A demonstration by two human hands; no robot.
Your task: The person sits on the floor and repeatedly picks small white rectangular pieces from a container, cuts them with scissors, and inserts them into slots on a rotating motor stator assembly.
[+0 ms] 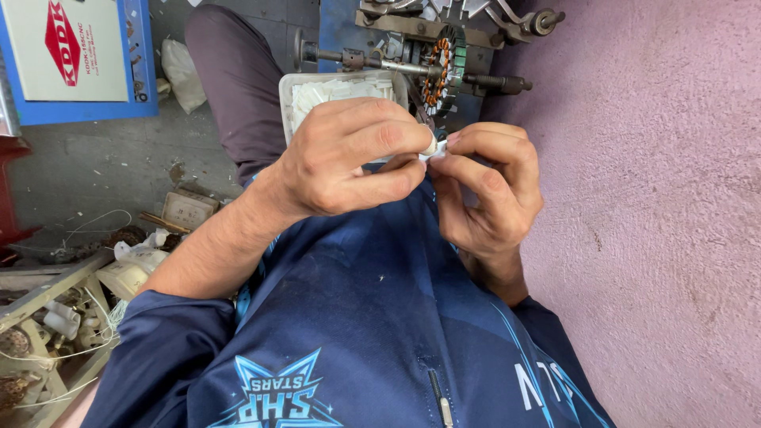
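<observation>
A small white slip (434, 147) is being pinched between the two hands, held up in front of the person's chest and just over the near rim of a white tray (284, 95) full of similar white strips. The left hand (349, 162) is pressing its thumb and forefinger together on one end of the slip; the right hand (487, 186) is gripping the other end, its fingers (483, 149) curled tightly inward. Most of the slip is hidden by the fingertips, so its shape is hard to tell.

The slip looks thin and light, so it could be creasing or tearing if the two hands pull against each other, and it could be slipping out and dropping onto the dark blue shirt (357, 333) or the floor, since only the tips are holding it.

Just beyond the tray, a stator with copper windings (440, 67) is sitting on a shaft in a metal fixture. A rough pink wall (658, 198) is filling the right side. A grey, littered concrete floor (87, 166) is lying to the left, with a blue-framed board (135, 71) and a wooden rack of clutter (55, 333) near it.
</observation>
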